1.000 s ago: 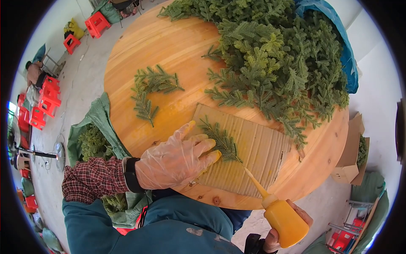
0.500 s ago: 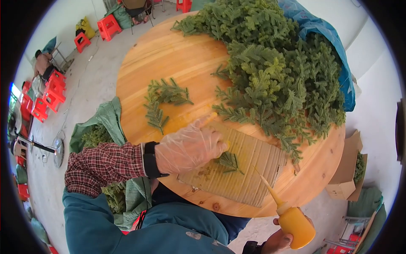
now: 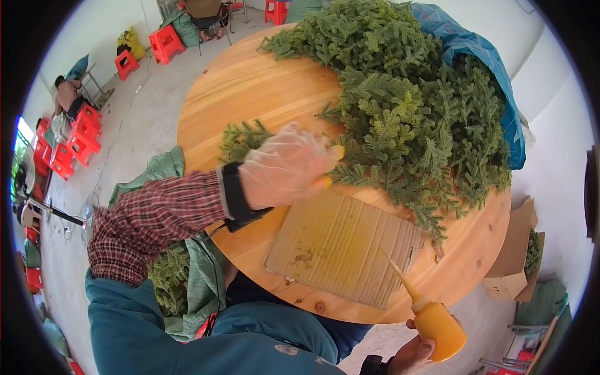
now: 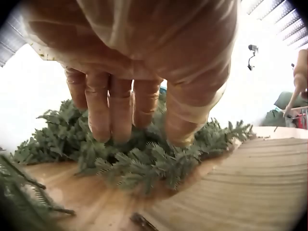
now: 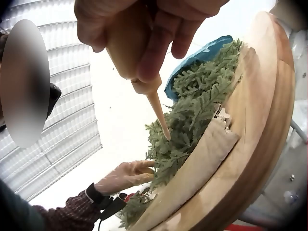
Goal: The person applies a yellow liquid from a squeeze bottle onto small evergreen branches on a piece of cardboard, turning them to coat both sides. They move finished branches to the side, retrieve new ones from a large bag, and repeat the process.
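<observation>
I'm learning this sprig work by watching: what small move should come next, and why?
Probably the left hand should pinch one sprig from the pile: its extended fingers show nothing between them, the cardboard carries no sprig, and the right hand holds the yellow bottle, nozzle over the cardboard.

Looks like a small workshop: round wood counter [image 3: 256,81] heaped with cut fir sprigs [image 3: 400,119], bare concrete floor [image 3: 147,109], plain white walls, red stools [image 3: 165,44], stuffed sacks [image 3: 181,28], open carton [image 3: 509,262].
</observation>
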A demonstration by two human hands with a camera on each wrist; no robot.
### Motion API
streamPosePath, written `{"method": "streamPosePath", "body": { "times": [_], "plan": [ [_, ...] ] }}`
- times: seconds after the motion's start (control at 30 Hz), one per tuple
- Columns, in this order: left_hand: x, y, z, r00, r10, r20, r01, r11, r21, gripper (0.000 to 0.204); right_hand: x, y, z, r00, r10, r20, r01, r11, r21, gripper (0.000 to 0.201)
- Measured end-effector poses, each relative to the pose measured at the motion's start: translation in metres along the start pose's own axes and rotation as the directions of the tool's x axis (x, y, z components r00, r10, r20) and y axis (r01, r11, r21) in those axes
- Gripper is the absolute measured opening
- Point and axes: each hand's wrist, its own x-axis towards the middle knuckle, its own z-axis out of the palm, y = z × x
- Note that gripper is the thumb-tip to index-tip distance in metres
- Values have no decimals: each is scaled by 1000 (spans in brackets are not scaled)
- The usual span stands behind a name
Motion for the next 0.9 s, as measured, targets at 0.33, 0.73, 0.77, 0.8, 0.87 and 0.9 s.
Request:
{"method": "streamPosePath", "body": {
  "times": [0.33, 0.73, 0.77, 0.8, 0.87, 0.9],
  "plan": [
    [25, 10, 16, 996, 73, -60, -81, 986, -147, 18, 10, 12, -9, 998, -26, -49, 30, 997, 77, 82],
    [-75, 39, -22, 949, 306, 79, -300, 951, -81, 51, -9, -4, -8, 997, 45, -70, -37, 993, 111, 88],
    [-79, 41, -25, 962, 261, 82, -251, 961, -119, 52, -9, -5, -5, 996, 55, -73, -48, 994, 95, 90],
    [-83, 44, -28, 973, 216, 86, -201, 967, -157, 52, -10, -7, -3, 995, 64, -76, -57, 995, 80, 92],
    [-88, 51, -28, 982, 165, 90, -145, 970, -196, 53, -10, -9, 0, 994, 79, -79, -75, 996, 50, 96],
    [-87, 58, -25, 983, 159, 90, -137, 967, -215, 53, -10, -10, 2, 993, 87, -77, -84, 996, 35, 98]
  ]
}}
